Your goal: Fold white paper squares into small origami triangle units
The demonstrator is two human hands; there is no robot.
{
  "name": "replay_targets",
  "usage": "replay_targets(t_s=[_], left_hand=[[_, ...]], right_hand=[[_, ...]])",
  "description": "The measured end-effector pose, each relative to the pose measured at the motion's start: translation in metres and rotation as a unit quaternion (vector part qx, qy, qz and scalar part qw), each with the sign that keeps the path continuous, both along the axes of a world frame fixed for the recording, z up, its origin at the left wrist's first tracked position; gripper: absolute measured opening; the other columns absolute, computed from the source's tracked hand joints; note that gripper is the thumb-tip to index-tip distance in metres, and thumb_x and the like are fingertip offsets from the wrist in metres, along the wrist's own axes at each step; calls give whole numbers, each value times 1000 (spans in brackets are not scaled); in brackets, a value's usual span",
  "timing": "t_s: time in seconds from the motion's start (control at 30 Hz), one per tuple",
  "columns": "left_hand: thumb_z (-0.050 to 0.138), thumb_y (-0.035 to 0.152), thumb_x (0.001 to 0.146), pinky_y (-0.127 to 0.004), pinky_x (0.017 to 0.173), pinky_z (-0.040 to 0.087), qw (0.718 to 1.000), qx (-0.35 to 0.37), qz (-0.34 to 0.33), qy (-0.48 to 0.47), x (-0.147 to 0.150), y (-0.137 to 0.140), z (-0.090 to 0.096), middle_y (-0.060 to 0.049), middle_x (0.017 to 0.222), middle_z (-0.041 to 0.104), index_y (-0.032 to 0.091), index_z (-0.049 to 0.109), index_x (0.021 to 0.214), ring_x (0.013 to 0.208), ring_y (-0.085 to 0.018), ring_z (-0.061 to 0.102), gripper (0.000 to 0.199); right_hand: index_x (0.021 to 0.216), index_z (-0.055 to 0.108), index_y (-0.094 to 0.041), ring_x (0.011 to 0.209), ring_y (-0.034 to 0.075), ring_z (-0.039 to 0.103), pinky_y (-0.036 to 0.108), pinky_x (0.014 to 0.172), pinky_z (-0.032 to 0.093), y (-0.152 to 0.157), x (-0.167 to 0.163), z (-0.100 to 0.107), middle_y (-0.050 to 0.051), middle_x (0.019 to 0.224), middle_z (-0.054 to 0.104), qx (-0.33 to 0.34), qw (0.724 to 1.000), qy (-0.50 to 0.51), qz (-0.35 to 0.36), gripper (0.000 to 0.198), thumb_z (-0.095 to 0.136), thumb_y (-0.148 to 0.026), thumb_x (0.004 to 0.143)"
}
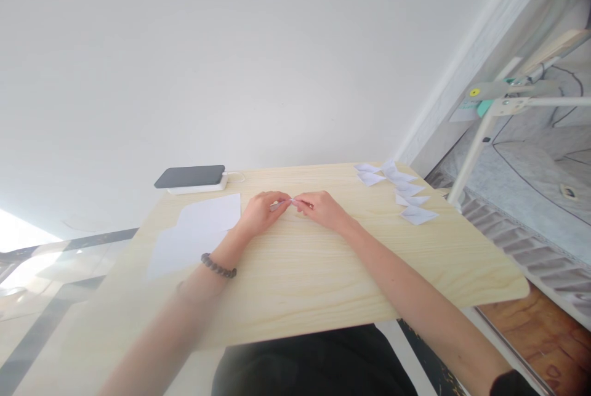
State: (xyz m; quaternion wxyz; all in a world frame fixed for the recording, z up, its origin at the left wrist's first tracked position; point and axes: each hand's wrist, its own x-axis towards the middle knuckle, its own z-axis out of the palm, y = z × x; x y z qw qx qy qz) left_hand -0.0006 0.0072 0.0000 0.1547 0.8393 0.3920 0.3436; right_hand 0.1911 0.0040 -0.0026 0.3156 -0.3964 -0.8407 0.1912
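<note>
1. L hand [263, 212] & R hand [322, 208]: fingertips pinching small folded paper [292, 201] btwn them, ctr of frame, over worktop [295, 285].
2. White sheets [210, 214]: overlapping, flat on worktop, left of ctr, near L hand.
3. Folded paper pcs [418, 215]: grouped, right of ctr, well apart from R hand.
4. Dark phone [190, 176]: atop white block [198, 188], left of ctr, beyond sheets.

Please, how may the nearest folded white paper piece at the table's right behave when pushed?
The folded white paper piece looks thin, so probably light. Its folds may make it somewhat stiff. Lying low, it would likely slide, not roll.
</note>
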Motion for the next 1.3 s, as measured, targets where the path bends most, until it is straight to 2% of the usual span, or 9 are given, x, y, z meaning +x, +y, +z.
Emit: replay_targets(t_s=[0.13,0.33,0.47,0.57,0.67,0.73,0.97,1.07,1.3], left_hand=[[47,34,81,-24,72,42,1000,4,14,-5,0,1,-1,-3,85,67,18,63,83,77,-14,59,23],[45,36,82,-23,69,42,997,-65,12,-31,0,-1,4,-1,84,67,18,64,82,73,-13,58,26],[45,36,82,-23,69,42,997,-74,16,-31,-1,-2,8,-1,84,68,18,65,81,73,-13,58,27],[45,36,81,-23,68,42,997,-68,23,-32,-1,-2,7,-1,82,68,18,65,80,72,-13,58,27],[46,37,80,-23,69,43,997,-67,17,-31,-1,-2,6,-1,81,68,18,65,80,71,-13,57,27],[46,38,80,-23,69,43,997,-75,11,-35,-1,-2,6,-1,82,67,18,65,80,71,-13,57,27],[46,46,79,-26,70,43,988,-133,18,-78,-10,3,3,-5,85,67,15,64,82,75,-16,57,36],[47,49,77,-26,68,44,983,-157,21,-92,-9,4,2,-6,84,67,14,64,83,73,-16,58,39],[48,48,77,-23,61,43,973,-207,-22,-102,-3,-2,4,-5,80,67,15,63,90,66,-14,57,39]], right_hand=[[89,63,-17,63,9,56,19,63,40,-3,-1,3,1,72,64,2,1000,-14,11,24,39,-19,84],[104,58,-18,74,10,61,23,72,44,-3,3,3,1,79,66,-76,995,27,58,31,35,-15,84],[108,56,-17,79,11,61,24,74,45,-2,5,1,3,83,67,-114,991,45,60,33,36,-16,83],[107,58,-18,73,11,60,23,68,44,-3,3,2,3,83,67,-90,995,29,36,31,43,-20,81],[92,63,-17,64,10,56,21,62,42,-4,1,4,2,76,66,-49,999,3,11,22,46,-23,80],[86,63,-16,62,9,56,20,61,41,-4,0,4,1,73,66,-56,998,4,18,23,42,-21,82],[97,60,-16,69,10,61,22,65,45,2,10,-5,4,80,66,-145,987,60,40,26,39,-19,81],[101,57,-16,67,11,60,22,62,45,2,8,-7,3,76,66,-137,988,65,25,26,46,-26,80],[85,60,-16,57,8,56,20,57,43,-2,-2,-5,1,69,64,-93,993,68,16,27,39,-33,85]])
